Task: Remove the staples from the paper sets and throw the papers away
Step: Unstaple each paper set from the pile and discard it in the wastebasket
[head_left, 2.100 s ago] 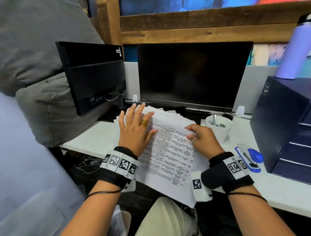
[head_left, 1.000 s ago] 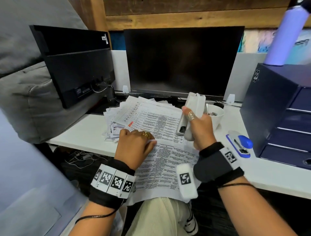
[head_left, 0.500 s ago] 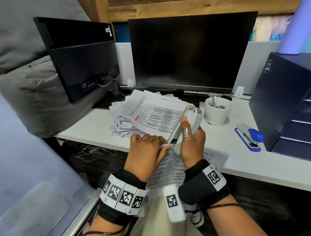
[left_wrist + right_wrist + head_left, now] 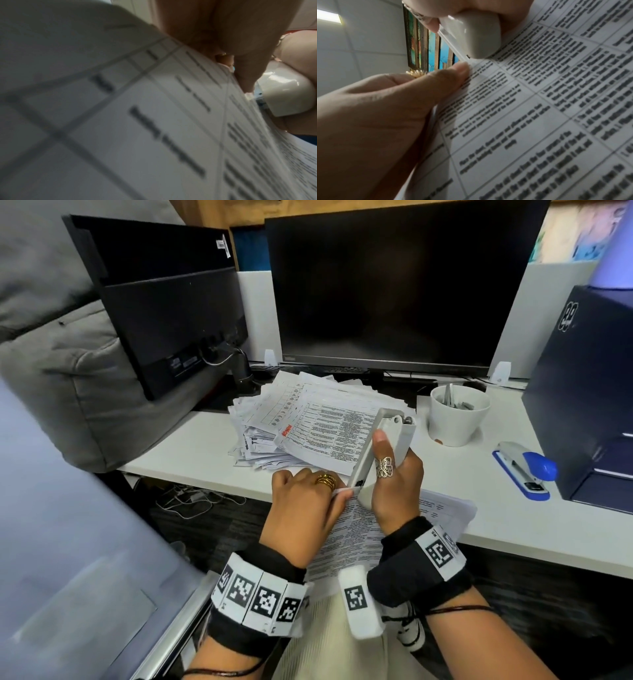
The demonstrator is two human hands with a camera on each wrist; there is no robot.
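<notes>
A stapled paper set (image 4: 356,529) printed with tables hangs over the desk's front edge onto my lap. My left hand (image 4: 305,505) pinches its top corner, thumb (image 4: 452,73) on top of the sheet. My right hand (image 4: 394,484) grips a white staple remover (image 4: 383,453), held upright with its lower end (image 4: 476,44) on that same corner, right beside my left fingertips. The staple itself is hidden. In the left wrist view the paper (image 4: 137,121) fills the frame, with the remover (image 4: 288,97) at the right.
A loose pile of more papers (image 4: 308,422) lies behind on the white desk (image 4: 191,446). A white cup (image 4: 457,416), a blue stapler (image 4: 527,469) and a dark drawer unit (image 4: 589,392) stand to the right. Two monitors (image 4: 394,285) rise at the back.
My right hand picked up the staple remover and brought it down to the paper's corner. My left hand went from lying flat on the pile to pinching that corner, near the desk's edge.
</notes>
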